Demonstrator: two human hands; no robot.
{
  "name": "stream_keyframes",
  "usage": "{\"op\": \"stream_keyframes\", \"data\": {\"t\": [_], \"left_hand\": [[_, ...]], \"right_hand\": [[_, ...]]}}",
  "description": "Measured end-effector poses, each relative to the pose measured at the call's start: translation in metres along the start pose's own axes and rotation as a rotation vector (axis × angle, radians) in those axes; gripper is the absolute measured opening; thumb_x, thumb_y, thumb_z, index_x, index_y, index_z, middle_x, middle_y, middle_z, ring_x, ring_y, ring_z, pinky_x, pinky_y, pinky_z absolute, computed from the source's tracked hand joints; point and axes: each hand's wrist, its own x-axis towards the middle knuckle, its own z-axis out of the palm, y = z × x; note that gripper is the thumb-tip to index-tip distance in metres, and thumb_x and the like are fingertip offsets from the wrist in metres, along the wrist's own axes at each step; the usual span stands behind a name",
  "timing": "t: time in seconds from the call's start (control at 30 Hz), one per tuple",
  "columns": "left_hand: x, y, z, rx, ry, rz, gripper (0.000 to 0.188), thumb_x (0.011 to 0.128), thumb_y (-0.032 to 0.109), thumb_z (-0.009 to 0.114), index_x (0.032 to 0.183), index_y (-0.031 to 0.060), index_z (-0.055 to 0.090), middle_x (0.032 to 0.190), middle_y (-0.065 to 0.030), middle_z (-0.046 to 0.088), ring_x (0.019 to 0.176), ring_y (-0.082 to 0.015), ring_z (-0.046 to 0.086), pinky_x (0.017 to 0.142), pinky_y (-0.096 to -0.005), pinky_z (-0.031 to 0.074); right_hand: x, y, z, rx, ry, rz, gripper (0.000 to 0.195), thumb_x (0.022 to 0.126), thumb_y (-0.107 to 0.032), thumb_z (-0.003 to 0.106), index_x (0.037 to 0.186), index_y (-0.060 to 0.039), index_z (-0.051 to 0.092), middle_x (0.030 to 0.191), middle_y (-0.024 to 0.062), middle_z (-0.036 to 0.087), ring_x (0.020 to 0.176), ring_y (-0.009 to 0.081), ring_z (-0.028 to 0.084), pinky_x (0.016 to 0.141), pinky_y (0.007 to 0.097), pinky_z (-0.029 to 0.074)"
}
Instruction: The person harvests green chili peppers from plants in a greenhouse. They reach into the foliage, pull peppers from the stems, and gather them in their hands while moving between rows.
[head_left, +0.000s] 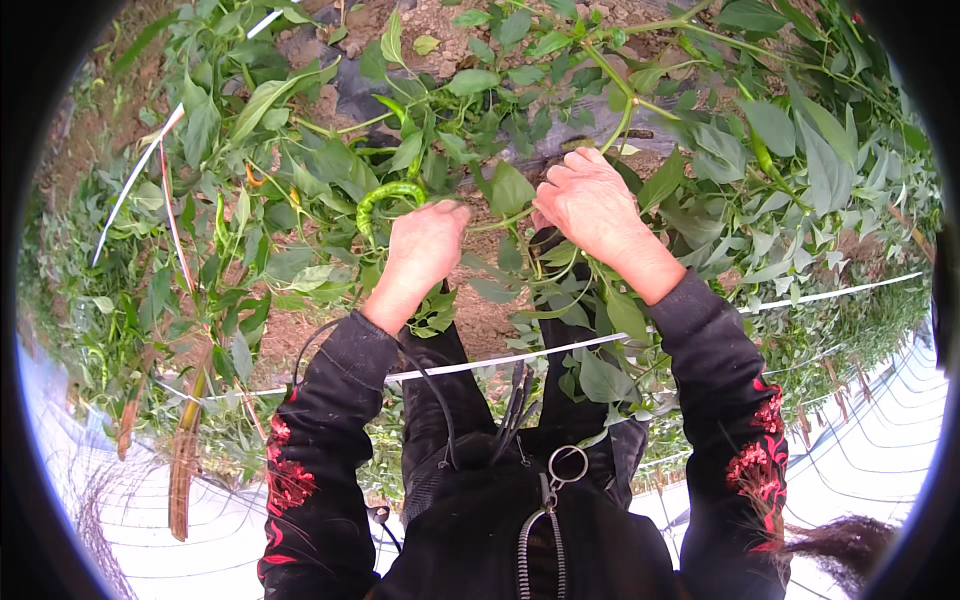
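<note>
My left hand (426, 244) is curled among the leaves of a chili pepper plant, slightly blurred. A curved, wrinkled green chili pepper (384, 196) lies against its knuckles; its fingertips are hidden, so what they grip cannot be told. Higher and to the right, my right hand (589, 201) is closed at a green pepper stem (621, 124), which runs into the top of the fist. A thinner stem (504, 223) stretches between the two hands. Another long green chili (762, 154) hangs among leaves to the right.
A white string (495, 363) crosses in front of my legs at thigh height. Wooden stakes (184, 457) and white ties (139, 184) stand at left. Dark plastic mulch (367, 90) and brown soil (484, 315) show between plants. White sheeting (870, 442) lies behind the rows.
</note>
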Motion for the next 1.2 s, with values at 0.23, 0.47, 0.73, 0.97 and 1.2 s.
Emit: {"op": "stream_keyframes", "data": {"t": [0.23,0.47,0.73,0.97,1.2], "left_hand": [[0.039,0.000,0.018,-0.231,-0.171,0.018,0.031,0.072,0.006,0.049,0.100,0.0086,0.061,0.093,-0.0130,0.062,0.087,-0.0296,0.059,0.076,-0.0382,0.048],[0.109,-0.056,0.081,-0.248,-0.016,-0.557,0.037,0.076,0.017,0.044,0.110,0.0035,0.046,0.088,-0.0255,0.060,0.086,-0.0388,0.058,0.074,-0.0452,0.046],[0.115,-0.085,0.120,-0.145,0.462,-0.683,0.044,0.075,0.029,0.058,0.114,0.0096,0.050,0.094,-0.0124,0.062,0.079,-0.0301,0.059,0.074,-0.0382,0.045],[0.108,-0.073,0.058,-0.954,0.168,-0.760,0.034,0.083,0.023,0.050,0.110,0.0012,0.054,0.089,-0.0054,0.063,0.076,-0.0174,0.058,0.071,-0.0291,0.044],[0.099,-0.054,-0.014,-1.483,0.074,-0.716,0.023,0.079,0.005,0.049,0.100,-0.0016,0.054,0.082,-0.0085,0.061,0.067,-0.0151,0.057,0.052,-0.0237,0.045]], "right_hand": [[0.000,-0.001,0.002,-0.023,0.038,0.011,0.008,0.067,-0.017,0.055,0.060,-0.0123,0.058,0.064,0.0017,0.052,0.076,0.0185,0.050,0.076,0.0324,0.038],[0.002,-0.004,0.012,0.005,0.074,0.061,0.009,0.067,-0.016,0.054,0.064,-0.0095,0.059,0.068,0.0030,0.054,0.081,0.0191,0.052,0.089,0.0341,0.037],[-0.002,-0.004,0.016,0.140,0.213,0.053,0.011,0.064,-0.012,0.056,0.072,-0.0051,0.057,0.077,0.0048,0.054,0.090,0.0199,0.053,0.097,0.0364,0.035],[0.000,-0.018,0.014,-0.107,0.014,0.022,0.019,0.063,-0.014,0.056,0.078,-0.0027,0.062,0.077,0.0059,0.056,0.089,0.0217,0.053,0.100,0.0386,0.031],[0.024,-0.028,0.020,0.047,0.010,0.160,0.008,0.073,-0.012,0.052,0.074,-0.0049,0.056,0.075,0.0086,0.056,0.073,0.0236,0.059,0.091,0.0383,0.039]]}}
